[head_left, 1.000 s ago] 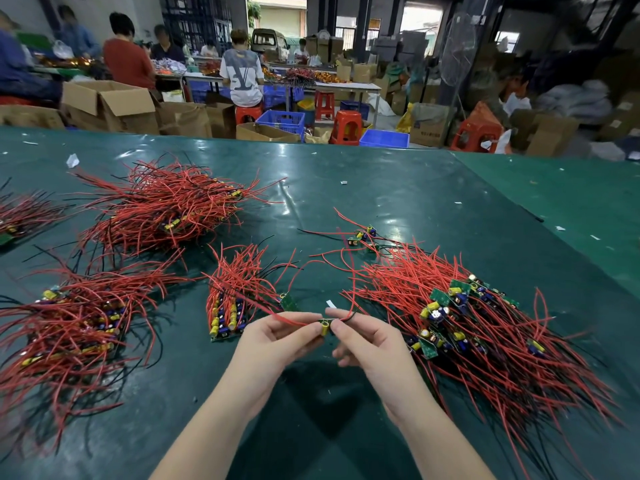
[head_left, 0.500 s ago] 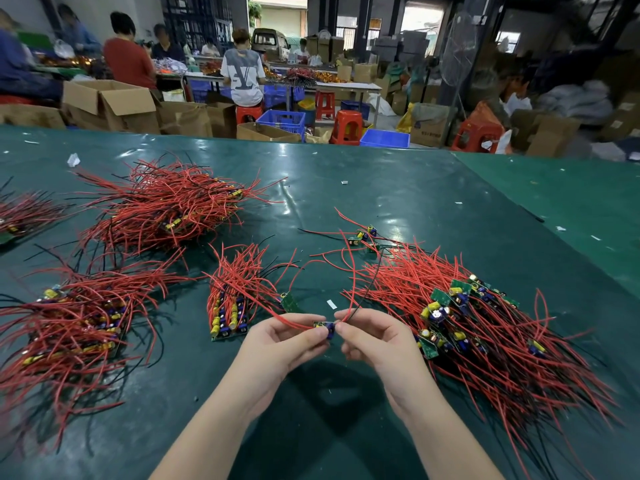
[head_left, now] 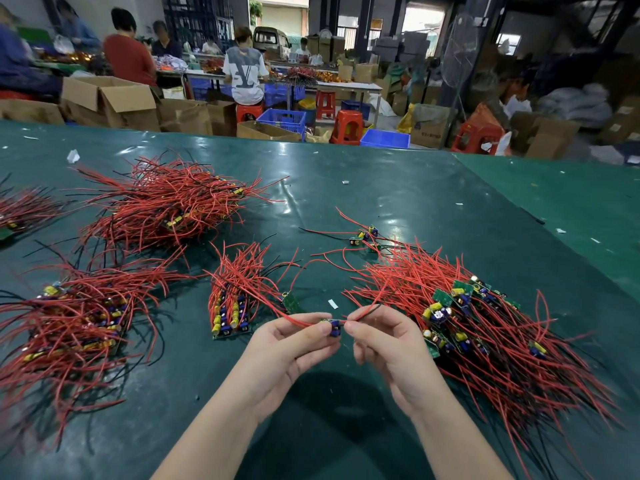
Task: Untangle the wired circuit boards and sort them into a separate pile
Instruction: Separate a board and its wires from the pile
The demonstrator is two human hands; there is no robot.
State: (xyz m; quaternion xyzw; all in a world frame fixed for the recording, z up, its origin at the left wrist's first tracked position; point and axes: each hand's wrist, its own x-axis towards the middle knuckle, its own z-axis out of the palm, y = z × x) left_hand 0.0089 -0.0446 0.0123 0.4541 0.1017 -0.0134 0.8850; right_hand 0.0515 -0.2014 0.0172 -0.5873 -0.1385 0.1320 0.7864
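Note:
A small circuit board [head_left: 334,328] with blue parts and red leads hangs between my hands, just above the green table [head_left: 398,209]. My left hand [head_left: 291,351] pinches the board and one red lead at its left end. My right hand [head_left: 388,344] pinches a red and a black lead [head_left: 363,312] at the board's right side. A tangled heap of wired boards [head_left: 485,327] lies to the right of my hands. A small neat stack of boards [head_left: 232,313] with wires pointing away lies just left of my left hand.
Larger heaps of red-wired boards lie at the left front [head_left: 69,327], the left rear [head_left: 166,206] and the far left edge [head_left: 20,209]. A few loose boards [head_left: 363,235] sit behind the right heap. People work at tables among cardboard boxes [head_left: 107,98] and red stools beyond the table.
The board has turned between my fingers, its blue parts now facing me. My hands have drawn slightly apart, with the right hand now holding the leads a little away from the board.

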